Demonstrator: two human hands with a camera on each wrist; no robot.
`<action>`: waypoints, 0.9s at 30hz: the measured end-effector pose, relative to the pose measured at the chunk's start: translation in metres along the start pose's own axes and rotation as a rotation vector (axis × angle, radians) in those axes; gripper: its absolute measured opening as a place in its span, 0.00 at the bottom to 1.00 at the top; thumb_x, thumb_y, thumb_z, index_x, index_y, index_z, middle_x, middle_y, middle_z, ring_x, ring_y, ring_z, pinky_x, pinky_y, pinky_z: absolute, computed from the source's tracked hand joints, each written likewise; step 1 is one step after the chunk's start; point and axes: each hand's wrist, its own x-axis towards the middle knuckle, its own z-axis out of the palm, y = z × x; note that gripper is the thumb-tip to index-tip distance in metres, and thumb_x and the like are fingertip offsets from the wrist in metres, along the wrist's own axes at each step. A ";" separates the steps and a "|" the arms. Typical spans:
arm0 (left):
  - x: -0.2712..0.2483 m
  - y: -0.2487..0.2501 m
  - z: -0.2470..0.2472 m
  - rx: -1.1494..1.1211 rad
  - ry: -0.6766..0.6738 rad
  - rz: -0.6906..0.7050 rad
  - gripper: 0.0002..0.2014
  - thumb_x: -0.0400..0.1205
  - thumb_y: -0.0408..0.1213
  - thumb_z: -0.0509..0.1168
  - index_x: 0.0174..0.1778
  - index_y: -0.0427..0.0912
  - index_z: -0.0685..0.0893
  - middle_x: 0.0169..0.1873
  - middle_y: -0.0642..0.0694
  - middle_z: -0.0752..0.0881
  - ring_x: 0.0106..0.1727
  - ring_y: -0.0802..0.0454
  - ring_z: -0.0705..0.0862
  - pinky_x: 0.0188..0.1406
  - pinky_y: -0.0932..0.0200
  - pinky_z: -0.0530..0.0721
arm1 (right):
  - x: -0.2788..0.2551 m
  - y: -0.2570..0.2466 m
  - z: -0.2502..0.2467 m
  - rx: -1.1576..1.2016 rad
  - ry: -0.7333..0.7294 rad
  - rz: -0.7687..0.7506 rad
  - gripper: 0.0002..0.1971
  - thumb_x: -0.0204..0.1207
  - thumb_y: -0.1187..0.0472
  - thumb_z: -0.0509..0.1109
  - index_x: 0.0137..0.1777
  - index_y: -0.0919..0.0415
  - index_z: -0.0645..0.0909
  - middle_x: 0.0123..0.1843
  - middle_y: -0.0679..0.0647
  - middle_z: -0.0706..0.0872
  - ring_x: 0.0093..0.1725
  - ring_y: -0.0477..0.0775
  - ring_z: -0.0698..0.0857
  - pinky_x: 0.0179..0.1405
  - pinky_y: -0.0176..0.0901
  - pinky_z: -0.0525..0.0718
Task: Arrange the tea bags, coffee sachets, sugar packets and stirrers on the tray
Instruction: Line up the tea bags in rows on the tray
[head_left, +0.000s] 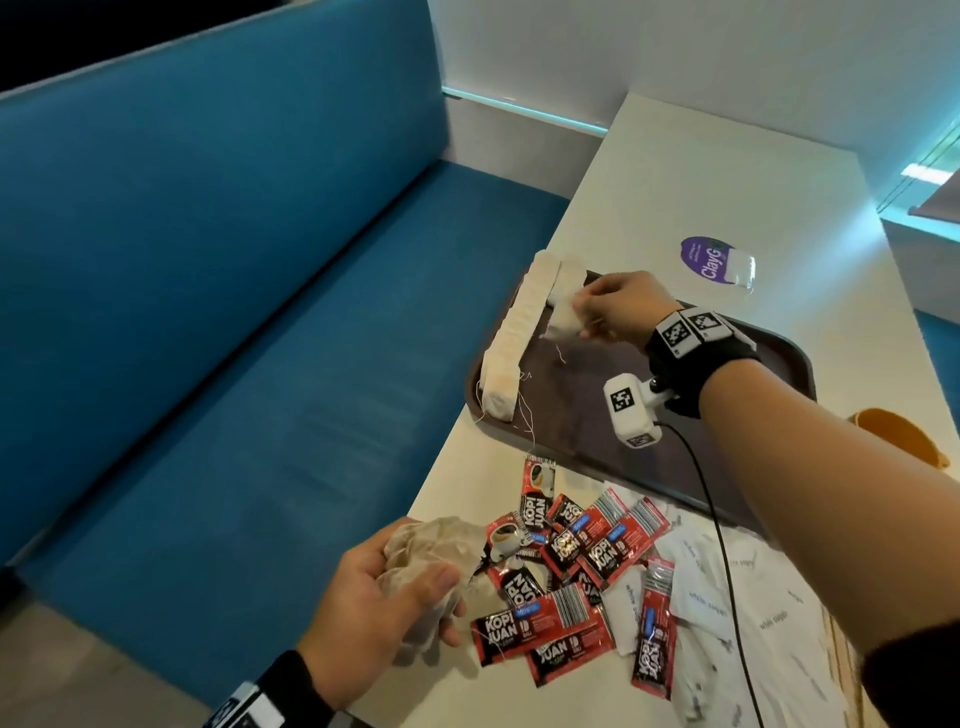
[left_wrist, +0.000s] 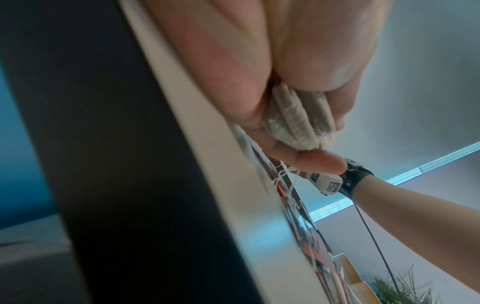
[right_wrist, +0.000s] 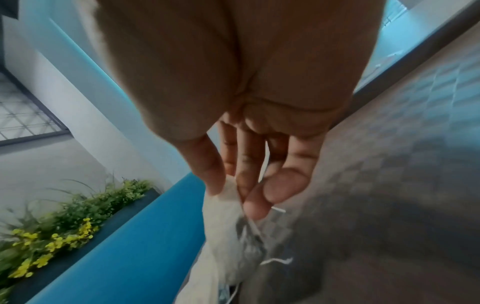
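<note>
Right hand (head_left: 621, 306) pinching tea bag (right_wrist: 223, 207) (fingertips plain from wrist view), over tray (head_left: 779, 358)

In the head view the orange object (head_left: 898, 436) at the table's right edge is half hidden behind the right forearm, perhaps a cup. The print on the white sugar packets (head_left: 727, 603) is too small and blurred to read fully. The left hand (left_wrist: 233, 82) fills its wrist view, covering all but the ends of the tea bags (left_wrist: 293, 127) it grips.

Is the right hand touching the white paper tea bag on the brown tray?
Touching. The right wrist view shows the right hand's fingers pinching the white paper tea bag.
</note>
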 end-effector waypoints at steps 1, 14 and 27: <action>0.000 0.001 0.000 0.002 0.003 -0.005 0.19 0.72 0.49 0.80 0.52 0.45 0.87 0.38 0.24 0.88 0.30 0.32 0.88 0.32 0.31 0.83 | 0.005 0.001 0.004 -0.044 -0.047 0.020 0.03 0.80 0.66 0.75 0.51 0.66 0.87 0.40 0.61 0.89 0.31 0.54 0.89 0.31 0.43 0.88; 0.001 0.004 -0.001 0.036 0.017 -0.031 0.18 0.70 0.52 0.82 0.49 0.46 0.88 0.37 0.26 0.89 0.31 0.30 0.89 0.36 0.36 0.87 | 0.055 0.004 0.010 -0.129 0.166 0.020 0.05 0.79 0.56 0.79 0.51 0.52 0.86 0.48 0.55 0.89 0.37 0.56 0.86 0.33 0.48 0.89; 0.003 0.003 -0.002 0.031 0.015 -0.029 0.23 0.67 0.56 0.85 0.50 0.48 0.89 0.37 0.27 0.89 0.31 0.30 0.88 0.37 0.37 0.87 | 0.057 0.019 0.018 -0.424 0.017 -0.099 0.13 0.71 0.56 0.85 0.54 0.49 0.90 0.54 0.54 0.87 0.52 0.54 0.86 0.59 0.51 0.88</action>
